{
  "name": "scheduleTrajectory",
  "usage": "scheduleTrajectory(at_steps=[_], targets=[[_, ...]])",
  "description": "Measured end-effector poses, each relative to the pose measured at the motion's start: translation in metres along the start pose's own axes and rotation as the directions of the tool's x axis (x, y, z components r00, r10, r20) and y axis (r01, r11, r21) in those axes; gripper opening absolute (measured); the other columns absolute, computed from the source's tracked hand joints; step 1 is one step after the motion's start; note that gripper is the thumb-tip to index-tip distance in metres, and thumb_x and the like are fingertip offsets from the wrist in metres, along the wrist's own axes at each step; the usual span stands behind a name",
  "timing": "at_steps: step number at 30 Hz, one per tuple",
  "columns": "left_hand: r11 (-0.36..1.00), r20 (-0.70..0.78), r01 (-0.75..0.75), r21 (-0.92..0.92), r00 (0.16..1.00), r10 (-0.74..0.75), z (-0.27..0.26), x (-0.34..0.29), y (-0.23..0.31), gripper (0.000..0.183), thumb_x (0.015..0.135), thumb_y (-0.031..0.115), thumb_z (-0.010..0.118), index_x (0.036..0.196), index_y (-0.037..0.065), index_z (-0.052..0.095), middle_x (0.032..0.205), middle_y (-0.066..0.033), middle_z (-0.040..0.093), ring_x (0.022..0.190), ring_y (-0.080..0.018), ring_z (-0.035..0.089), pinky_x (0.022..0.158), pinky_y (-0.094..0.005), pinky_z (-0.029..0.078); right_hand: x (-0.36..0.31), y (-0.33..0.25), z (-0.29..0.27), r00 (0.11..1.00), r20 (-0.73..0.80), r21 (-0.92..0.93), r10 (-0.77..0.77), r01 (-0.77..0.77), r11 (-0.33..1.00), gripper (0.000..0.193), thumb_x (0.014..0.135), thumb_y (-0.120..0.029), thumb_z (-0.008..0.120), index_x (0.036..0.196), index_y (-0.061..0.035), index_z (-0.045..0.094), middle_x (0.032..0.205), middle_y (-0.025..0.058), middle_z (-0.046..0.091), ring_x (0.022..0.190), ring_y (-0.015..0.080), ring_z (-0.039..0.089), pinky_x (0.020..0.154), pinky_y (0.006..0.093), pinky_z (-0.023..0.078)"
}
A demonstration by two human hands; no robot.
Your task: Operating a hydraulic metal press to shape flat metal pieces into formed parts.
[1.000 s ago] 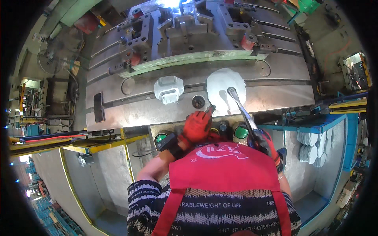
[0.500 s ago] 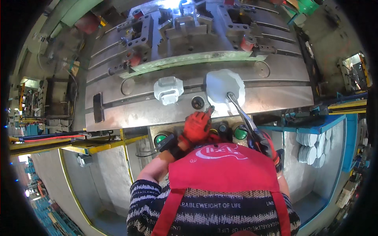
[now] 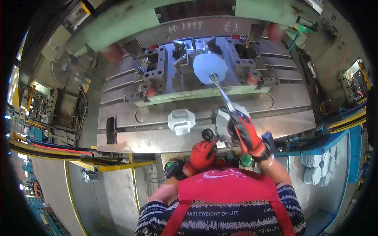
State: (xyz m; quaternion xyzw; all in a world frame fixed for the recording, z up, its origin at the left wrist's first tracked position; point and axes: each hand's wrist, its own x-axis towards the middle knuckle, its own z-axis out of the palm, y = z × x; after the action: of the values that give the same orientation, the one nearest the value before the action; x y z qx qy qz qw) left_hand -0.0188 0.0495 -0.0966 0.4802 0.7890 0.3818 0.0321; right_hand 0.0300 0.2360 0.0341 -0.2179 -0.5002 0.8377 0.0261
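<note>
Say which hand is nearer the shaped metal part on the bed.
Left. In view, the left hand is below-right of the shaped part; the right hand is farther to its right.

We have open room over the table between the black slab and the shaped piece; ahead, left and right metal blocks flank the disc.

R hand in red & black glove has swung fwd from near the body to above the table edge, w/ its long silver metal-shafted tool now reaching over the dark-grey steel die. The flat pale-grey metal disc at its tip's off the table, baring a 2nd pale disc below. View's tilted up; more light-green press frame shows.
</note>
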Motion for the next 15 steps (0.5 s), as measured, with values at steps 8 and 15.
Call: scheduleTrajectory(at_steps=[8, 15], targets=[[0.997, -0.036, 0.068, -0.039, 0.997, -0.070, -0.009, -0.004, -0.013, 0.056, 0.073, 0.014, 0.065, 0.127, 0.008, 0.048, 0.094, -0.0145, 0.059, 0.086, -0.0324, 0.057, 0.075, -0.0416, 0.047, 0.097, -0.013, 0.017, 0.984, 0.122, -0.044, -0.131, 0.138, 0.989, 0.027, 0.095, -0.032, 0.047, 0.109, -0.0110, 0.054, 0.062, 0.0004, 0.048, 0.041, 0.0083, 0.041, 0.036, 0.0224, 0.032], [0.997, -0.020, 0.082, -0.006, 0.996, -0.082, -0.007, -0.007, -0.021, 0.057, 0.073, 0.014, 0.065, 0.127, 0.009, 0.048, 0.094, -0.0143, 0.059, 0.086, -0.0318, 0.057, 0.075, -0.0414, 0.047, 0.135, -0.019, 0.005, 0.970, 0.209, 0.033, -0.125, 0.120, 0.992, 0.022, 0.092, -0.033, 0.049, 0.093, -0.0119, 0.055, 0.061, -0.0014, 0.050, 0.045, 0.0069, 0.041, 0.040, 0.0217, 0.030]])
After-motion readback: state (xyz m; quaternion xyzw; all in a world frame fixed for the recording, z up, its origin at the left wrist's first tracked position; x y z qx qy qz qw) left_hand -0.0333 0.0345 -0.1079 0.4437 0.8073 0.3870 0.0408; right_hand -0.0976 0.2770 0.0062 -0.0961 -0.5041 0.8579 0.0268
